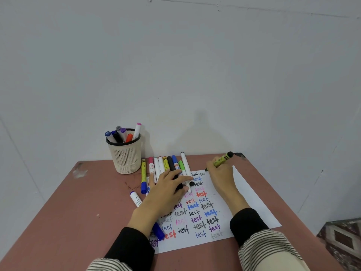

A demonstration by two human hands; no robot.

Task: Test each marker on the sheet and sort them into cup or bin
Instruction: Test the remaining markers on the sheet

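A white sheet [244, 194] covered in coloured "test" words lies on the reddish table. My right hand [221, 173] grips a yellow marker with a black cap end [223, 158], its tip touching the sheet's top edge beside a half-written word. My left hand [166, 189] lies flat with straight fingers over a row of several markers [166, 165] at the sheet's upper left. A black cap [192, 184] sits by my left fingertips. A cream mesh cup [127, 157] at the back left holds several markers.
Another white marker with a blue cap [135, 198] lies left of my left hand. A dark blue marker [158, 230] pokes out under my left wrist. The table's back edge meets a plain wall [175, 75]. No bin shows in view.
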